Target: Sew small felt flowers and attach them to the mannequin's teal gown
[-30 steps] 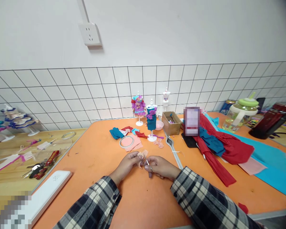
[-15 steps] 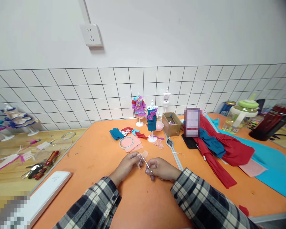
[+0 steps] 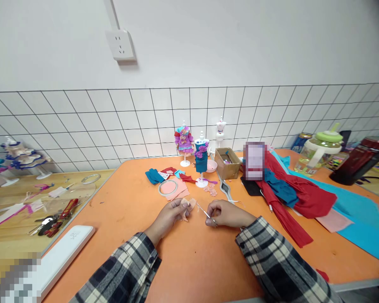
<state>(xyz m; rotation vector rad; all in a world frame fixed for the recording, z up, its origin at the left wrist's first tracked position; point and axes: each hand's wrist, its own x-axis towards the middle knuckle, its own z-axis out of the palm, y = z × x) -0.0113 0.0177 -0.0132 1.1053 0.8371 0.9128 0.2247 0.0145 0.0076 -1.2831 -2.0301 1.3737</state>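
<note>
My left hand (image 3: 175,211) pinches a small piece of pale peach fabric (image 3: 192,204) between thumb and fingers, with part of it hanging below them. To the right, my right hand (image 3: 222,213) is closed around the handles of small slim scissors (image 3: 204,211). Their silver tips point up and left, just short of the fabric. Beyond both hands lie pink fabric sheets (image 3: 181,191) with a roll of tape (image 3: 167,188) on top, and pink cut-out scraps (image 3: 211,190). A mini dress form (image 3: 201,160) in a teal dress with purple flowers stands behind them.
Further back are a dress form in purple (image 3: 184,141), a bare white one (image 3: 220,128), a pink bowl (image 3: 211,166) and a cardboard box (image 3: 228,166). Red cloth (image 3: 316,198), a phone (image 3: 254,160) and bottles are at right. A white power bank-like slab (image 3: 68,252) lies left.
My right hand has moved right with the scissors, drawing their tips away from the peach fabric. My left hand stays nearly in place, with more of the fabric showing.
</note>
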